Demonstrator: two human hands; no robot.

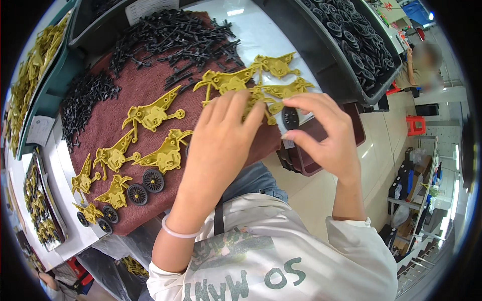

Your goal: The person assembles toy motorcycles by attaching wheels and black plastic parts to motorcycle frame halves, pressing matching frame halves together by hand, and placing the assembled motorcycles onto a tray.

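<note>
Between the thumb and fingers of my right hand is a black spoked toy wheel, held on edge. My left hand has its fingers bent over a yellow-green plastic frame, mostly hidden beneath them; its end points toward the wheel. Other yellow-green frames lie just beyond my fingers. To the left, several similar frames are spread over a dark red cloth. Black wheels sit on some frames at the cloth's near left edge.
Heaps of thin black plastic parts cover the far side of the cloth. A grey bin of black wheels stands at the far right. Left is a green bin of yellow-green parts. A dark red crate stands below, beyond my right hand.
</note>
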